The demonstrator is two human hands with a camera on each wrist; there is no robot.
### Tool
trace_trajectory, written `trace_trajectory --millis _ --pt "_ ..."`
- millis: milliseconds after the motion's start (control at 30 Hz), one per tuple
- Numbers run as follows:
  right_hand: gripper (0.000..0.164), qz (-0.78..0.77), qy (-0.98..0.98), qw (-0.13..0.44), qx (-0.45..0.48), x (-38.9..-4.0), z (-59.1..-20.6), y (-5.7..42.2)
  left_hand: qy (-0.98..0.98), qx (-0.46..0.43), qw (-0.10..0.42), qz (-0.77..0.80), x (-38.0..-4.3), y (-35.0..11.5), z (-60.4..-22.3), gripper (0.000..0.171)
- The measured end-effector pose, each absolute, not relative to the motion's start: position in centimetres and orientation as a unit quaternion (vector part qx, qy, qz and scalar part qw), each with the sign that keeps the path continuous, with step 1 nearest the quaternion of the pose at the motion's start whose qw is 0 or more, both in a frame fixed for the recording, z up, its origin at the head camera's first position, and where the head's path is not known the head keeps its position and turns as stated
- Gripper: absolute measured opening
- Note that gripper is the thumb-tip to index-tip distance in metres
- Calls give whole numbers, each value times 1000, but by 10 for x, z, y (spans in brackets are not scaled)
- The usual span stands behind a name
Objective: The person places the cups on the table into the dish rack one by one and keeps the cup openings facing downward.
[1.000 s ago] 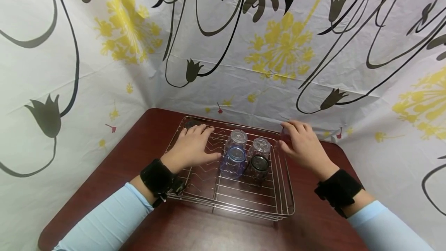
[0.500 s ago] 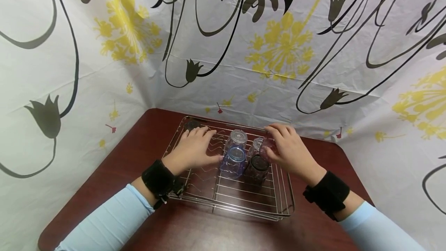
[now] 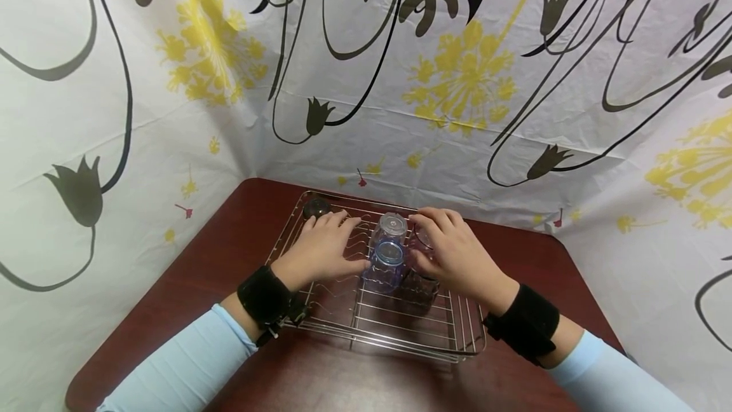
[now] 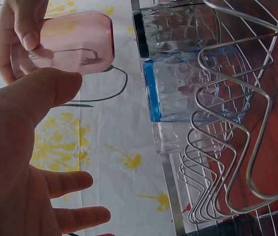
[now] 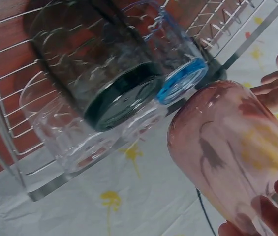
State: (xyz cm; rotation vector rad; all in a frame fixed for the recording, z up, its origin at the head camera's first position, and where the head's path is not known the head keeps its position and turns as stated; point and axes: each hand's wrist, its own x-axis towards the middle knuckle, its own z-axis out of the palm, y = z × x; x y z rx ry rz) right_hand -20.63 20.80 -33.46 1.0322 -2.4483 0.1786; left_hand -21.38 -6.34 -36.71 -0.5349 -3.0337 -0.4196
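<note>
My right hand (image 3: 460,259) grips a pink-tinted glass (image 5: 227,147) by its end, held above the wire dish rack (image 3: 394,350). In the left wrist view the pink glass (image 4: 82,42) hangs apart from the racked glasses. Palm down over the rack's left part, my left hand (image 3: 320,250) has its fingers spread and holds nothing; its thumb reaches close to a blue glass (image 3: 385,275). Upside down on the rack stand that blue glass, a dark glass (image 3: 420,291) and a clear glass (image 3: 393,226). Another clear glass (image 5: 70,142) is mostly hidden in the head view.
A dark round item (image 3: 316,208) sits at the rack's back left corner. Wavy wire dividers (image 4: 222,157) rise along the rack's left half. Beneath is a dark red table (image 3: 229,227), with a flower-print curtain (image 3: 366,68) close behind it and at the sides.
My right hand has carried the pink glass leftward from beyond the rack's right edge to above the glasses. The left hand has shifted only slightly to the right.
</note>
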Motion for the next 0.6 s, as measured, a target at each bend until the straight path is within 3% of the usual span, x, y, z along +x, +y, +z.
trace_trajectory --millis 600 --pt "56 86 -880 215 416 -202 -335 181 -976 -184 11 -113 -206 -52 -371 99"
